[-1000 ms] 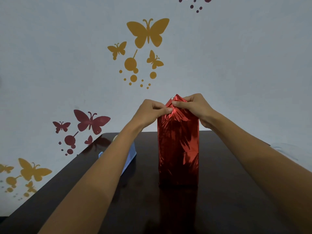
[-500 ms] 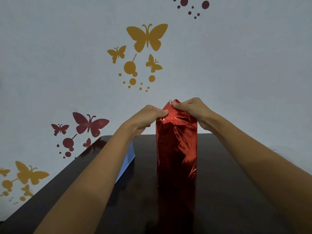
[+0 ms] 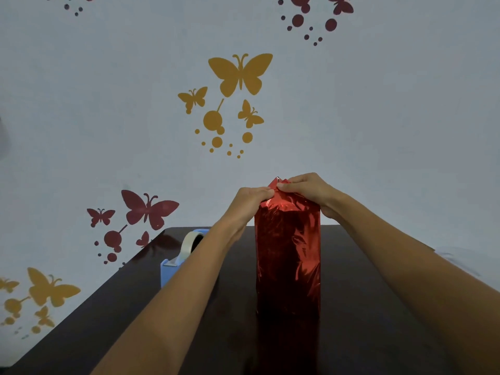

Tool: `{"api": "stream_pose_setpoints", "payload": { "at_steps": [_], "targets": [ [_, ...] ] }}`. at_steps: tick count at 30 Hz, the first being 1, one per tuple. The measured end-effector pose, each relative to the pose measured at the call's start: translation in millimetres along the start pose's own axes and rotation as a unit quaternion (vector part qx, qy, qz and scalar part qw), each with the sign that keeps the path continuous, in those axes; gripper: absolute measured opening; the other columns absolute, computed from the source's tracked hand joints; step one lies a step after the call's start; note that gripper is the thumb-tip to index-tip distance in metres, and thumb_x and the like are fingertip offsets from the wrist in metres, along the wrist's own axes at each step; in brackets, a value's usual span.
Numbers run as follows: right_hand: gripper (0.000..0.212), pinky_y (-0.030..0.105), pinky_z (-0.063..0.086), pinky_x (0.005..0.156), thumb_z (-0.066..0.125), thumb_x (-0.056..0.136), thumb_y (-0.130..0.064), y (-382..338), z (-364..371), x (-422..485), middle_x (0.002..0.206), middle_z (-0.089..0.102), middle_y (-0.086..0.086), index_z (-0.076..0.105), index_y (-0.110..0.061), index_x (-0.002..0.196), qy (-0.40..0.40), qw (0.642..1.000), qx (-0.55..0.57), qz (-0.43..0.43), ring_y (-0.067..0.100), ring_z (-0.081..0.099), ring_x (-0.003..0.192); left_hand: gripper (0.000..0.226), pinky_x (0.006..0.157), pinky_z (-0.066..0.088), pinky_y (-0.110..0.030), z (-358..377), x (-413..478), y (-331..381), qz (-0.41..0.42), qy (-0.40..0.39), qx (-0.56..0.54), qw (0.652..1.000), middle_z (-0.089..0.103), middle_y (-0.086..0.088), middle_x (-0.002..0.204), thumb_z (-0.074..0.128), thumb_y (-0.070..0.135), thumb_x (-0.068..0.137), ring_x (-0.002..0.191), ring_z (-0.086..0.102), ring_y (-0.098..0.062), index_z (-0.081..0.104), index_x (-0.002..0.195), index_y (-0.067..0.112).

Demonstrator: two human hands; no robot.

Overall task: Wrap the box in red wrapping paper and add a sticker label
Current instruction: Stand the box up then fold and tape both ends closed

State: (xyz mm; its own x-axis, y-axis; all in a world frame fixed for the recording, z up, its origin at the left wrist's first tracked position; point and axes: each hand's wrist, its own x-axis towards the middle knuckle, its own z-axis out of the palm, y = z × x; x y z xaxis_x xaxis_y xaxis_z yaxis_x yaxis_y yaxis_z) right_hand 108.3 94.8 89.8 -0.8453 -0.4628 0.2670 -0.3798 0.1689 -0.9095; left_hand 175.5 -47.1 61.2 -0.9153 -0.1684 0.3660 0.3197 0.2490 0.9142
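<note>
A tall box covered in shiny red wrapping paper (image 3: 288, 258) stands upright on the dark table (image 3: 365, 307), in the middle. Its top end is a crumpled peak of loose paper. My left hand (image 3: 250, 203) pinches that paper at the top left corner. My right hand (image 3: 308, 189) grips the folded peak from the right, its fingers curled over the top. The box itself is hidden under the paper. No sticker label is in view.
A blue tape dispenser (image 3: 178, 262) with a roll of pale tape stands left of the box, partly behind my left forearm. The table's left edge runs diagonally. Behind it is a pale wall with butterfly decals.
Both hands have pressed the paper peak lower and flatter onto the box top. The view has tilted, and the tape roll now shows beside my left arm.
</note>
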Motion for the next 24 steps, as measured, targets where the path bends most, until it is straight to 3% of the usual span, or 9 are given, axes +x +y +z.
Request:
{"api": "stream_pose_setpoints", "payload": {
  "at_steps": [4,7,9,12,16,18,20,24],
  "targets": [
    [0.021,0.012,0.046,0.046,0.067,0.086,-0.017,0.9,1.3,0.6,0.051,0.064,-0.004,0.067,-0.011,0.065,-0.011,1.0,-0.01,-0.002,0.004,0.06,0.044,0.022,0.066,0.049,-0.008,4.0,0.7,-5.1,0.013,0.025,-0.031,0.999,0.072,0.014,0.076,0.054,0.013,0.093,0.073,0.067,0.002,0.068,0.084,0.028],
    [0.016,0.011,0.046,0.047,0.069,0.084,-0.017,5.8,4.3,2.3,0.054,0.066,-0.004,0.069,-0.01,0.069,0.005,1.0,0.005,-0.017,0.004,0.061,0.046,0.024,0.061,0.048,-0.006,7.4,-0.3,-9.6,0.018,0.041,-0.057,0.997,0.07,0.018,0.066,0.054,0.01,0.093,0.067,0.067,0.006,0.066,0.082,0.028],
    [0.015,0.012,0.046,0.047,0.068,0.084,-0.017,8.3,6.4,3.3,0.054,0.066,-0.004,0.07,-0.009,0.072,0.009,0.999,0.022,-0.022,0.004,0.062,0.047,0.023,0.061,0.048,-0.008,8.0,-0.6,-10.7,0.008,0.053,-0.053,0.997,0.07,0.014,0.066,0.054,0.01,0.093,0.065,0.066,0.002,0.069,0.079,0.021],
    [0.018,0.013,0.046,0.046,0.066,0.086,-0.018,9.9,7.6,3.6,0.053,0.066,-0.003,0.069,-0.007,0.072,0.011,0.999,0.038,-0.024,0.006,0.061,0.045,0.023,0.064,0.048,-0.02,7.4,3.5,-6.0,-0.029,0.082,-0.053,0.995,0.068,-0.009,0.081,0.055,0.013,0.091,0.07,0.063,-0.016,0.068,0.093,-0.005],
    [0.017,0.014,0.049,0.051,0.065,0.088,-0.02,15.4,9.7,6.6,0.059,0.068,-0.002,0.071,-0.006,0.08,0.024,0.997,0.06,-0.041,0.005,0.062,0.049,0.016,0.059,0.051,-0.021,11.5,5.7,-0.5,-0.05,0.097,-0.065,0.992,0.069,-0.007,0.078,0.055,0.01,0.089,0.064,0.064,-0.015,0.07,0.083,0.007],
    [0.016,0.014,0.051,0.055,0.065,0.088,-0.019,17.2,10.4,7.5,0.065,0.069,0.001,0.072,-0.005,0.085,0.03,0.996,0.062,-0.054,0.006,0.063,0.052,0.015,0.063,0.053,-0.019,16.0,6.3,-2.9,-0.042,0.12,-0.07,0.989,0.069,-0.009,0.093,0.054,0.007,0.09,0.076,0.066,-0.015,0.068,0.096,0.01],
    [0.017,0.016,0.052,0.059,0.065,0.088,-0.018,18.7,11.3,7.8,0.07,0.069,0.004,0.072,-0.003,0.088,0.038,0.995,0.067,-0.061,0.008,0.064,0.055,0.032,0.071,0.053,-0.023,17.5,8.9,-7.5,-0.047,0.14,-0.066,0.987,0.06,-0.009,0.116,0.056,0.012,0.091,0.094,0.064,-0.018,0.054,0.123,0.012],
    [0.022,0.031,0.052,0.083,0.069,0.084,-0.017,21.4,13.1,9.8,0.1,0.068,0.015,0.07,-0.007,0.103,0.062,0.996,0.036,-0.057,0.02,0.066,0.084,0.062,0.085,0.053,-0.038,18.3,8.7,-11.5,-0.107,0.138,-0.088,0.981,0.054,-0.011,0.122,0.058,0.022,0.088,0.102,0.061,-0.024,0.027,0.142,0.015]
  ]
}}
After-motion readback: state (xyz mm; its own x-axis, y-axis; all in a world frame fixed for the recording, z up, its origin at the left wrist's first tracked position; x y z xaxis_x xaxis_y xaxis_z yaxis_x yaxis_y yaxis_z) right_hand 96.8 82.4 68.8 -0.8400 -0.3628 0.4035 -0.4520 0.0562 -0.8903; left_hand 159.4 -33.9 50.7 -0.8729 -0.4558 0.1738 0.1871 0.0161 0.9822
